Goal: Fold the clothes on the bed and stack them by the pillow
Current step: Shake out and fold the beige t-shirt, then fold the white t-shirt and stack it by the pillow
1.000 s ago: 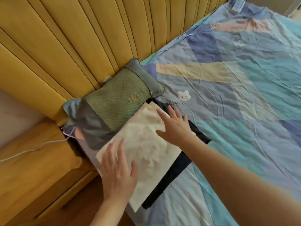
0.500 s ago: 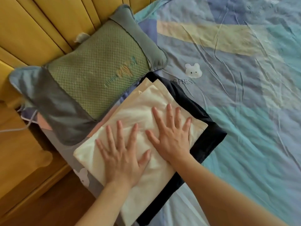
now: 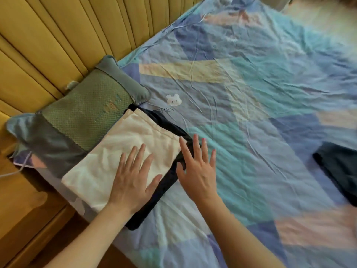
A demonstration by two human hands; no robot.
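Two folded garments stacked beside green pillow [image 3: 85, 111]: cream garment [image 3: 123, 151] atop dark garment [image 3: 164, 188]. Left hand [image 3: 133, 182] flat on cream garment, fingers spread. Right hand [image 3: 199, 169] at stack's edge, fingers straight and spread. Another dark folded garment [image 3: 342, 169] lies well apart on patterned bedsheet [image 3: 251, 117].

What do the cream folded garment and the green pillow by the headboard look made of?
Cream folded garment: probably thin matte woven cotton, judging by its fine soft creases. Green rectangular pillow: a dimpled mesh-like knit centre, with smoother, slightly glossy grey-green fabric ends; fibre unclear.
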